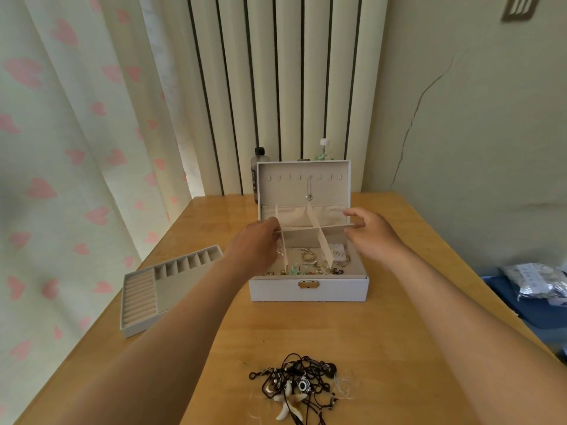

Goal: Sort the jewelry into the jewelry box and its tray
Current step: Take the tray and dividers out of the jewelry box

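Observation:
A white jewelry box (308, 289) stands open mid-table, its lid upright with a small pendant (310, 197) hanging inside. Above the box, tilted, is a beige cross-shaped divider insert (313, 233). My left hand (253, 240) pinches its left end and my right hand (368, 231) pinches its right end. Rings, earrings and small pieces (310, 265) lie loose in the box bottom. The grey removable tray (162, 286), with ring rolls and small compartments, sits to the left on the table. A tangle of black cord necklaces with white tooth pendants (296, 391) lies near the front edge.
A dark bottle (259, 167) and a clear bottle with a white cap (324, 148) stand behind the lid. A heart-patterned curtain (61, 148) hangs on the left. Blue cloth and a silvery plastic bag (537, 283) lie to the right, off the wooden table (399, 332).

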